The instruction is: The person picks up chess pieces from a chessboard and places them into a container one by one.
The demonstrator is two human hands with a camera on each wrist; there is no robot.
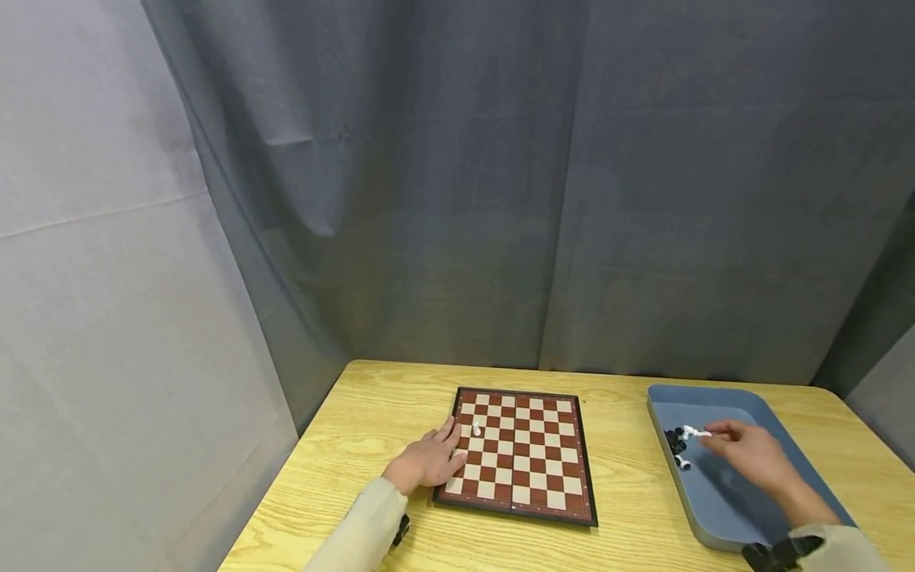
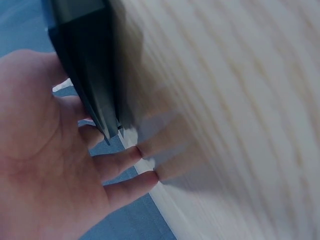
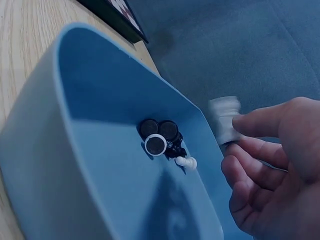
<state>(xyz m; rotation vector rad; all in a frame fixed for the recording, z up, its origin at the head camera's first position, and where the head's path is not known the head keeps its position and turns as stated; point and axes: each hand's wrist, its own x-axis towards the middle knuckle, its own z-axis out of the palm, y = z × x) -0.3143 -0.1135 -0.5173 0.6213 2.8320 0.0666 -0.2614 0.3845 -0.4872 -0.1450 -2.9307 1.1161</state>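
Observation:
My left hand (image 1: 431,458) rests at the left edge of an unfolded chessboard (image 1: 532,454), its fingers spread. In the left wrist view, two fingertips of that hand (image 2: 65,155) touch the table beside the board's dark side (image 2: 87,60). One white chess piece (image 1: 476,429) stands on the board near those fingers. Over the blue tray (image 1: 736,407), my right hand (image 1: 752,457) pinches a white chess piece (image 3: 225,120) between thumb and fingers; it looks blurred in the right wrist view. Below it several black pieces (image 3: 168,131) and white pieces (image 3: 187,162) lie in the tray.
The board and the tray stand apart on a light wooden table (image 1: 622,461), the tray to the right with raised walls. Grey curtains (image 1: 457,199) hang behind the table's far edge.

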